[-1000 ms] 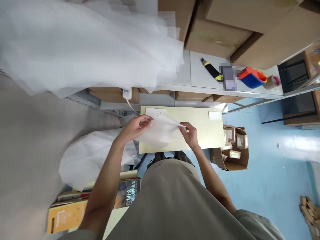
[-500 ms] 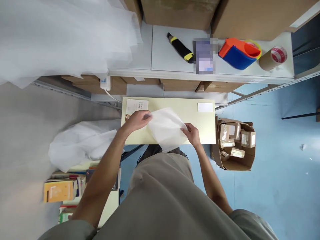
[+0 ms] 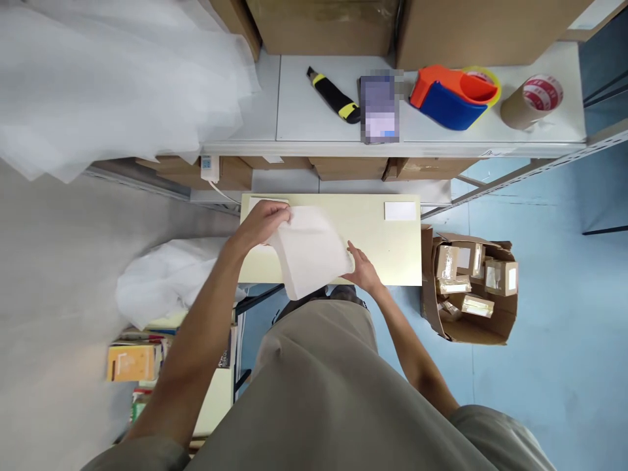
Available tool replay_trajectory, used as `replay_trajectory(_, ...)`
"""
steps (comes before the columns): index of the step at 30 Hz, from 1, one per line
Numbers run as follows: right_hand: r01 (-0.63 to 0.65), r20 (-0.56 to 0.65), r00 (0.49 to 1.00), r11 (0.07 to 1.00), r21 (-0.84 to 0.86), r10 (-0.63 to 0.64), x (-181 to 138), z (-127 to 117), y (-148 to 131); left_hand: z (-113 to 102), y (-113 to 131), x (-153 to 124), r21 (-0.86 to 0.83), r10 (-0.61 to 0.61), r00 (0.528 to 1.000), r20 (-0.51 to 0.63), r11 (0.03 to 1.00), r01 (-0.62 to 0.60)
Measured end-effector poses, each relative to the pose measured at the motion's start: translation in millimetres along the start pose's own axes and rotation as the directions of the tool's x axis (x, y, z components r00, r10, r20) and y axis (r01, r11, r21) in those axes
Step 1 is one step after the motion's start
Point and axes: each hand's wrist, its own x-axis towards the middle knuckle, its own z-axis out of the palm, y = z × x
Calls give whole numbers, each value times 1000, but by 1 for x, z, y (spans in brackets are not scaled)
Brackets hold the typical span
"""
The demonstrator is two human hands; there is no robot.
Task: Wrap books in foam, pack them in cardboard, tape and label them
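Observation:
A white, thin packing-foam sheet or pouch (image 3: pixel 311 252) hangs over the front edge of the pale yellow table (image 3: pixel 377 255). My left hand (image 3: pixel 265 222) pinches its upper left corner, fingers closed. At the sheet's right edge is my right hand (image 3: pixel 363 269), with thumb and forefinger spread apart around that edge; it seems to touch the foam without gripping it. Under my left hand lies a white-covered book (image 3: pixel 254 201), mostly hidden by the hand and the foam. A small white card (image 3: pixel 400 210) rests at the table's far right.
On the grey shelf (image 3: pixel 314 124) ahead lie a utility knife (image 3: pixel 333 97), a blurred-out phone (image 3: pixel 379 111), a tape dispenser (image 3: pixel 454 98) and a tape roll (image 3: pixel 532 101). White foam sheeting (image 3: pixel 112 85) drapes at left. A carton (image 3: pixel 466 333) of small parcels stands right; books (image 3: pixel 131 363) lie left.
My left hand has moved slightly left and up with the foam's corner, now covering most of the book. My right hand's fingers have spread from their pinch and shifted left and down.

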Motion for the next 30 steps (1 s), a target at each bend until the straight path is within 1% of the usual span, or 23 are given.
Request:
replay_trajectory(2,-12,-37,999,1000,-18,12,12,12,2,-8,0,0,12,-8,1000,16,1000,8)
replay_trajectory(4,-4,-127,992,1000,16,6,26,15,2,-18,-4,0,39,-32,999,30,999,31)
replay_trajectory(5,1,-189,982,999,38,6,32,12,1,-23,-7,-1,66,-45,999,21,997,44)
replay_trajectory(7,10,-322,947,998,69,13,41,-1,-3,-32,-17,-2,144,-63,998,-31,987,67)
replay_trajectory(10,26,-477,879,998,52,1,41,-34,-14,-42,-39,-3,254,-50,992,-115,964,78)
replay_trajectory(12,52,-532,845,999,-10,-49,32,-55,-25,-46,-56,-3,295,-39,990,-133,952,77)
replay_trajectory(14,70,-559,820,991,-114,-122,20,-70,-38,-47,-74,-1,313,-39,992,-121,947,76)
replay_trajectory(16,91,-540,815,967,-237,-209,6,-76,-48,-47,-92,2,317,-47,994,-98,945,76)
replay_trajectory(17,101,-511,824,950,-295,-246,0,-76,-50,-46,-100,4,318,-52,995,-90,945,78)
replay_trajectory(18,110,-471,839,932,-346,-273,-5,-74,-51,-45,-108,6,321,-58,995,-84,943,83)
replay_trajectory(20,119,-373,882,902,-415,-288,-15,-65,-47,-43,-124,12,339,-71,995,-76,936,93)
replay_trajectory(22,115,-284,922,884,-453,-265,-22,-52,-37,-41,-138,19,374,-83,994,-71,922,104)
replay_trajectory(24,99,-213,950,871,-481,-226,-26,-38,-24,-38,-154,27,413,-99,993,-69,903,118)
replay_trajectory(27,32,-163,977,846,-533,-139,-26,-15,-2,-32,-180,40,444,-129,990,-57,885,140)
replay_trajectory(30,-46,-135,990,817,-575,-40,-20,6,18,-26,-206,52,447,-136,990,-36,884,138)
